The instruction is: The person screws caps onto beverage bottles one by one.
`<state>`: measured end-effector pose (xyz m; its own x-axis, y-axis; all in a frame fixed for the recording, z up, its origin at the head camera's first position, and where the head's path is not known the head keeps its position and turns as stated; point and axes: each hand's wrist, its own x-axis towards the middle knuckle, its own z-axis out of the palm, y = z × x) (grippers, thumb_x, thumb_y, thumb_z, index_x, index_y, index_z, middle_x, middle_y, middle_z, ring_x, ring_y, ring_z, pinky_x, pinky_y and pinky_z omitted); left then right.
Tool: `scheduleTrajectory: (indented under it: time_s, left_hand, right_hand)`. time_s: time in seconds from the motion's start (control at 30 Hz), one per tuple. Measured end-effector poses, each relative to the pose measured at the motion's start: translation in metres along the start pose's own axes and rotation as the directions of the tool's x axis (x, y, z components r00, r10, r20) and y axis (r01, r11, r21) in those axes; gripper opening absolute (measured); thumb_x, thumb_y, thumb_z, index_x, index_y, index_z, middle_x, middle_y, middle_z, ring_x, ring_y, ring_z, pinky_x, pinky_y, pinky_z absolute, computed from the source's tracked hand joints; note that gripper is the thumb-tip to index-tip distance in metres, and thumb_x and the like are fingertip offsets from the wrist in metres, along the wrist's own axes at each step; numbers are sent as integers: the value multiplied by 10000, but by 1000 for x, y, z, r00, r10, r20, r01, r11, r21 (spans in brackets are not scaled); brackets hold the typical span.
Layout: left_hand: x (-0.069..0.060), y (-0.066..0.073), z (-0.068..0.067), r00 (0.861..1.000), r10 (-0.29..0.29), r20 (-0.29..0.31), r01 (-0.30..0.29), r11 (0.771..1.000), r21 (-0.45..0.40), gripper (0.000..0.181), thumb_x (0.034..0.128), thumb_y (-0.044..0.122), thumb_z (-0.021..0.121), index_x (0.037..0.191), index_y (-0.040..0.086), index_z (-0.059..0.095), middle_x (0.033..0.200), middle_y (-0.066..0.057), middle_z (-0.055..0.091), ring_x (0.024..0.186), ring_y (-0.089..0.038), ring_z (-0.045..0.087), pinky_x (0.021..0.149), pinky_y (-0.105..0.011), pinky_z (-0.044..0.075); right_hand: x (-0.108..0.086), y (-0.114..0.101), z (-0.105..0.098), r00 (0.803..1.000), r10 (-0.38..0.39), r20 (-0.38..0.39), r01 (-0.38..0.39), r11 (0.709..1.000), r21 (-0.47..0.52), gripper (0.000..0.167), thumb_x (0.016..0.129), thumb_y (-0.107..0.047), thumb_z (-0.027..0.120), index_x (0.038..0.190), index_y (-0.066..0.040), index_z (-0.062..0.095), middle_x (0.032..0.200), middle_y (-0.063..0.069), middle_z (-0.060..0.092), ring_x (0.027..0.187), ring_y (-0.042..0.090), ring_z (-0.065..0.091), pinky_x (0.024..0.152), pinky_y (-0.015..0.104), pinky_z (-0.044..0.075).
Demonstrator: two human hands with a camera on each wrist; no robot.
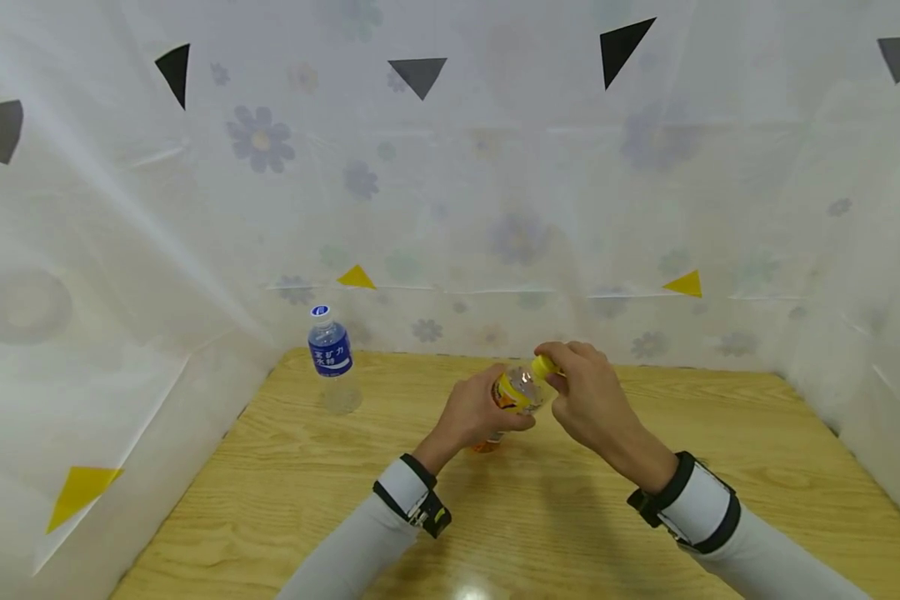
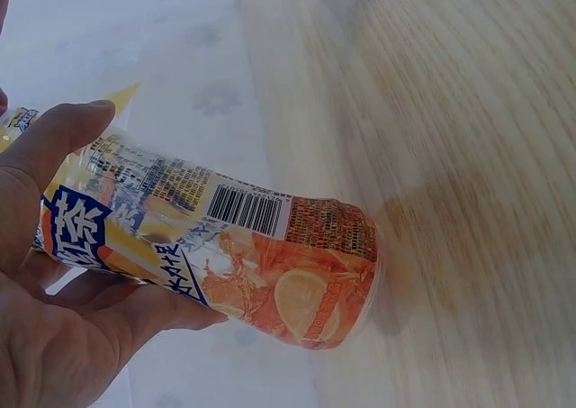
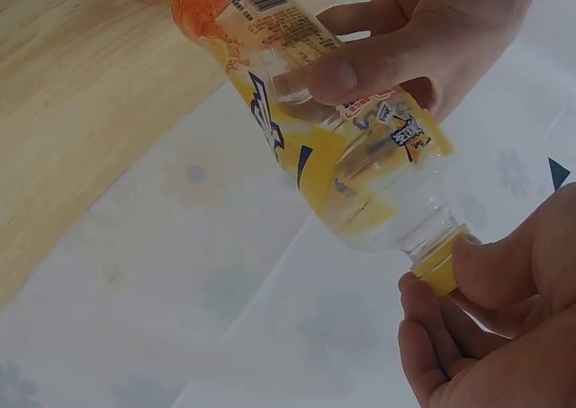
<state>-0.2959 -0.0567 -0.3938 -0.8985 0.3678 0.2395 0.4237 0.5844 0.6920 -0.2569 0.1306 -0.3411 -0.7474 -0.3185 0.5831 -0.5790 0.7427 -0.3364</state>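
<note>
My left hand (image 1: pixel 474 410) grips a clear plastic tea bottle (image 1: pixel 521 390) round its middle. The bottle has a yellow and orange label with lemon slices and a barcode, seen in the left wrist view, and looks empty. It leans, neck up and towards the right. With thumb and fingers, my right hand (image 1: pixel 592 400) pinches the yellow bottle cap (image 3: pixel 439 262), which sits at the mouth of the neck. Whether the cap is threaded on or loose is unclear. The bottle's base (image 2: pixel 355 282) is close to the table; I cannot tell whether they touch.
A clear bottle with a blue label and white cap (image 1: pixel 331 350) stands upright at the table's back left. The wooden table (image 1: pixel 270 508) is bounded by pale flowered sheeting (image 1: pixel 465 208) at the back and sides, with black and yellow triangles on it.
</note>
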Motion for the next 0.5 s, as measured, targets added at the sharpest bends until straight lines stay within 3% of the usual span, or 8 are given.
scheduleTrajectory:
  time_s: [0.5]
  left_hand:
    - [0,-2,1,1000,18,-17,-18,1000,-5,525,796,369,860,1230,181,633,1015,23,710,831,-100,657,690,-262,522]
  right_hand:
    - [1,1,2,1000,28,-11,-28,1000,2,342,858,149,605,1161,3,666,1012,185,671,920,370,618,864,565,470]
